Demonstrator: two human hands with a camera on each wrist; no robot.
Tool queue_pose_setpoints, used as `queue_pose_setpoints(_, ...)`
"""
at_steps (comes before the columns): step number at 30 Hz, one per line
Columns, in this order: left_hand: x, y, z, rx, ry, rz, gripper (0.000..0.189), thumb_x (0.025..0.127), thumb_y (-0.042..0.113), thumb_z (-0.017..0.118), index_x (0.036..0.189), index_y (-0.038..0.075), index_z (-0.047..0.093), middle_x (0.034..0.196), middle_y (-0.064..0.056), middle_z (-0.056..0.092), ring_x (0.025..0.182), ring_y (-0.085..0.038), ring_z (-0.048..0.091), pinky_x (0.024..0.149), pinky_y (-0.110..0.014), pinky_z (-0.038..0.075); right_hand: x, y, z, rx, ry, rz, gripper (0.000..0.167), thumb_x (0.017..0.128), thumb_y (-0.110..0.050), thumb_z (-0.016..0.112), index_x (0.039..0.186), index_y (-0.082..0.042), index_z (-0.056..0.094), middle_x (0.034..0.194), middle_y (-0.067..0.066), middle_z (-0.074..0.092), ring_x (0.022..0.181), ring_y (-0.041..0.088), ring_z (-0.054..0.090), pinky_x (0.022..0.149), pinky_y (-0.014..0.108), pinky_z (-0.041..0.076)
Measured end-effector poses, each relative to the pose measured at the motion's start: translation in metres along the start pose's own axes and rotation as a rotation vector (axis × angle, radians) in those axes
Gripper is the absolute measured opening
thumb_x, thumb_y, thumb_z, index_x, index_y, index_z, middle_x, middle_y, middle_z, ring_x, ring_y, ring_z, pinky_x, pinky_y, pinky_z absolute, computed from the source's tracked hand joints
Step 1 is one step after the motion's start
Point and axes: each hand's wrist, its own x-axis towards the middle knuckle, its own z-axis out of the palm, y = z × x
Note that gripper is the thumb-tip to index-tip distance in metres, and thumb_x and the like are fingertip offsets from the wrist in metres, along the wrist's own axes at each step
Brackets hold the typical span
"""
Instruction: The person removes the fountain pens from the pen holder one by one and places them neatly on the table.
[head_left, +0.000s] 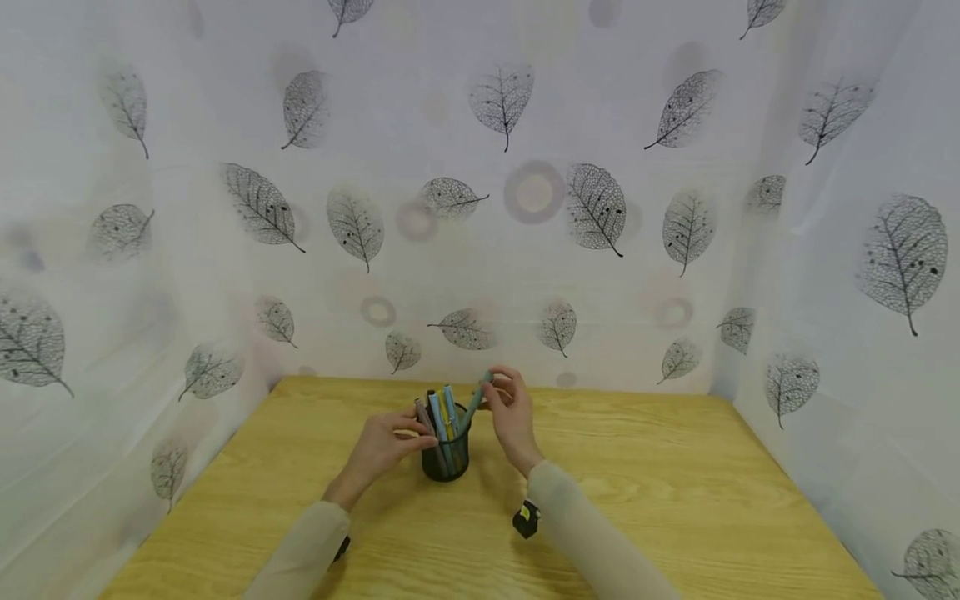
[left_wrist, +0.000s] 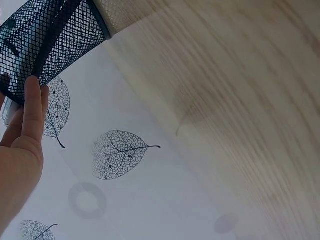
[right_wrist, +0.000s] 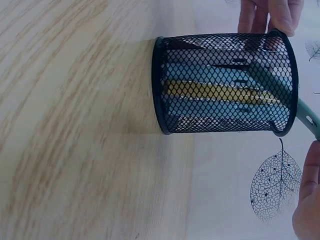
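A black mesh pen cup [head_left: 446, 460] stands mid-table holding several pens [head_left: 441, 410]. My left hand [head_left: 417, 438] steadies the cup, with thumb and fingers pinching its rim on the left side. In the left wrist view a finger [left_wrist: 31, 107] lies against the cup's mesh [left_wrist: 47, 35]. My right hand [head_left: 495, 392] pinches the top of a teal pen [head_left: 474, 403], which leans into the cup from the right. The right wrist view shows the cup [right_wrist: 225, 90] side-on, the teal pen [right_wrist: 306, 114] sticking out past the rim, and the left hand's fingers [right_wrist: 272, 15] on that rim.
The wooden table [head_left: 675, 483] is enclosed at the back and both sides by white curtains printed with grey leaves [head_left: 525, 208]. A small black and yellow device [head_left: 526, 518] is strapped under my right wrist.
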Motion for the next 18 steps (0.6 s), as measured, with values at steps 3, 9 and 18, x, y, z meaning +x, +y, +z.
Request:
queue_pose_setpoints(3,-0.002,-0.001,-0.001,0.013,-0.005,0.008,0.017,0.077,0.033,0.083,0.084,0.019,0.078,0.136,-0.022,0.058,0.125,-0.038,0.057,0.077,-0.026,0.061,0.003,0.004,-0.002,0.056,0.045,-0.010,0.026,0.099,-0.005,0.057,0.125,-0.005,0.053,0.110,0.032,0.060,0.088,0.024,0.070,0.087,0.064,0.052)
queue_pose_setpoints(9,0.001,0.000,0.000,0.040,0.000,0.020,0.016,0.077,0.034,0.083,0.083,0.020,0.078,0.134,-0.021,0.059,0.119,-0.035,0.062,0.076,-0.026,0.061,0.013,0.013,-0.012,0.098,0.128,-0.053,0.027,0.099,-0.010,0.058,0.125,-0.008,0.053,0.108,0.033,0.060,0.085,0.020,0.070,0.084,0.053,0.058)
queue_pose_setpoints(18,0.000,0.002,0.001,0.018,0.000,0.012,0.014,0.078,0.030,0.083,0.082,0.018,0.078,0.135,-0.024,0.058,0.121,-0.038,0.060,0.076,-0.027,0.061,0.012,0.016,-0.022,0.078,0.179,-0.068,0.028,0.097,-0.019,0.062,0.123,-0.012,0.055,0.105,0.027,0.062,0.083,0.018,0.070,0.083,0.053,0.058)
